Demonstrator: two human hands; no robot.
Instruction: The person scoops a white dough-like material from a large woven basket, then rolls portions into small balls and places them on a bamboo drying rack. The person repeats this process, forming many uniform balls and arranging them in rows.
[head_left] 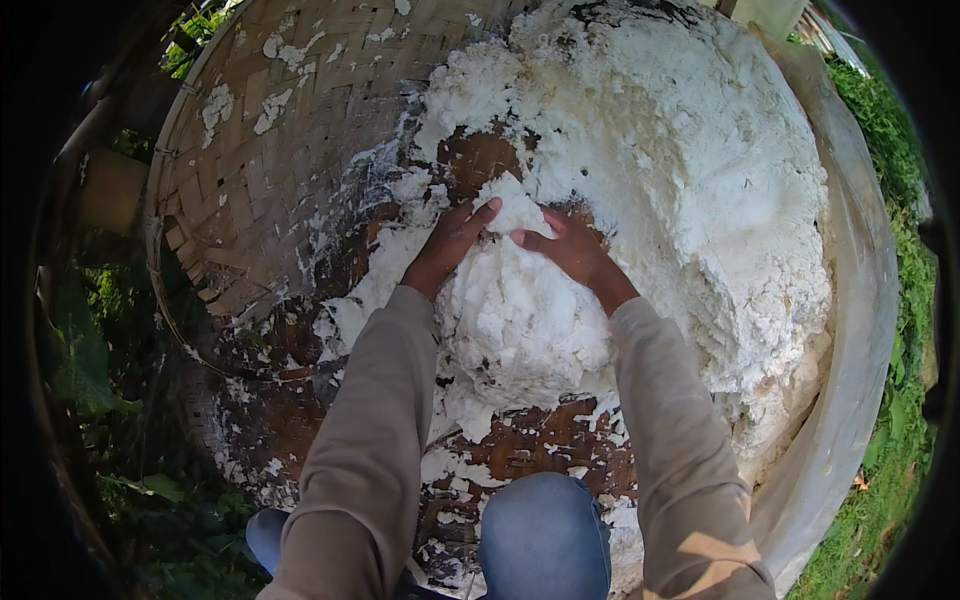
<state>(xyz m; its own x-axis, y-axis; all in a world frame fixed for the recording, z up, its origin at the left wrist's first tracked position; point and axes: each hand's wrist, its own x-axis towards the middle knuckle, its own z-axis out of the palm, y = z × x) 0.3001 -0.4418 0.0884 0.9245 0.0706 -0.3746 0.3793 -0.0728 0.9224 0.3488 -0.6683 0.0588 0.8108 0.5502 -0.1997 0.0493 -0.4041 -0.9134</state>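
Observation:
Both hands are in the middle of a wide woven basket (250,150), closed round a white crumbly chunk (512,203) at the top of a rounded white lump (523,320). My left hand (452,240) presses on the chunk's left side, thumb pointing inward. My right hand (570,250) holds it from the right, thumb across its lower part and fingers partly hidden behind it. A large heap of the same white, damp-looking material (710,180) fills the right side of the basket.
Clear plastic sheeting (845,330) lines the right rim. Brown, crusted surface (270,420) with white scraps shows below and left. My jeans-covered knee (543,540) is at the lower edge. Green plants (95,360) grow left, and grass (890,480) lies right.

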